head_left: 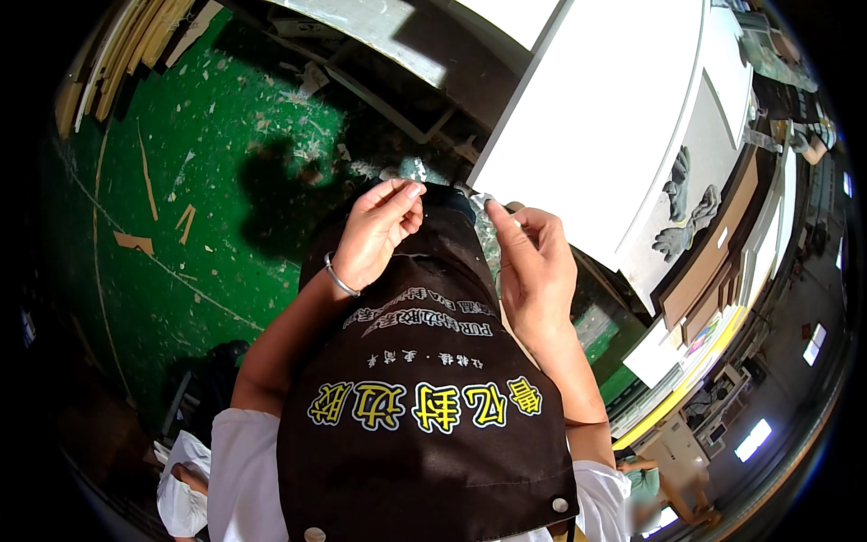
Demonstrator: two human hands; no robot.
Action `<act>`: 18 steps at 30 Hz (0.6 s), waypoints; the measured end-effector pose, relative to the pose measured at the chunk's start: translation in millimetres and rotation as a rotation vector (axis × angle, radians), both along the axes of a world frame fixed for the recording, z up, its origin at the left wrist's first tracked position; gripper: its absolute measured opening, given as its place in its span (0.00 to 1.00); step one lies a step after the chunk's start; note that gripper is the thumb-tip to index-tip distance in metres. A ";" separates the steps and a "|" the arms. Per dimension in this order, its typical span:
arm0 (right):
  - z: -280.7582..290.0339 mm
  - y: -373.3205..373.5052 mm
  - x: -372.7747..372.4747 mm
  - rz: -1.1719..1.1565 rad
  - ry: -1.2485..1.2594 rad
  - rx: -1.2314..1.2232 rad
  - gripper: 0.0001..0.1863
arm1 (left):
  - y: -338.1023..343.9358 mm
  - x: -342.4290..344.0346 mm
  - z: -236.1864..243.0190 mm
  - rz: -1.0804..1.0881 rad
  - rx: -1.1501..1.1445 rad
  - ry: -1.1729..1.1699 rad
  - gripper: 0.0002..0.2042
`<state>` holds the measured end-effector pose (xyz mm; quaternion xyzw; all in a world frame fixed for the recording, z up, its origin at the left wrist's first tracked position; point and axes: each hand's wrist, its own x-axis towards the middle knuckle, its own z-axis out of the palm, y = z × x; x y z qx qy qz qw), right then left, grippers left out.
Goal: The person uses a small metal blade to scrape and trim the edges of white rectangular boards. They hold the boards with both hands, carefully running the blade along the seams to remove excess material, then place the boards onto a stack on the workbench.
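— Green workshop floor [208, 181] strewn with scraps; white panels [614, 117] lean at right, grey gloves [686, 212] on them. And the hands?

— Both raised over a dark apron [424, 379]. Left hand [379, 230], wrist bangle [341, 278], pinches thumb to fingertips; what it grips is hidden. Right hand [533, 262] pinches crinkled clear plastic [483, 226] lying between the hands.

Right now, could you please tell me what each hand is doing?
Left hand: fingers pinched shut; what they pinch cannot be told.
Right hand: partly curled around a crumpled clear wrapper.
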<state>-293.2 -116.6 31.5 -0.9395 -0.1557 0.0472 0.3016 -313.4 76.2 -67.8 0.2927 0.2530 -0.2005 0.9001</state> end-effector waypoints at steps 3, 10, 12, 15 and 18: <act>-4.8 2.4 2.3 -0.058 -0.059 0.006 0.26 | -0.2 -0.5 -1.0 0.009 0.007 0.013 0.07; 7.6 7.2 8.7 0.060 -0.122 -0.220 0.24 | 0.6 -1.4 -2.4 -0.001 0.009 0.014 0.07; 10.7 8.6 9.9 0.058 -0.092 -0.190 0.24 | 0.3 -1.1 -1.4 0.007 0.015 0.025 0.07; 13.5 11.7 4.0 0.134 0.014 -0.171 0.24 | 0.6 1.8 0.6 -0.003 0.016 0.021 0.07; 8.0 11.7 -3.0 0.149 0.079 -0.057 0.23 | 1.4 4.3 3.5 -0.010 0.006 0.031 0.06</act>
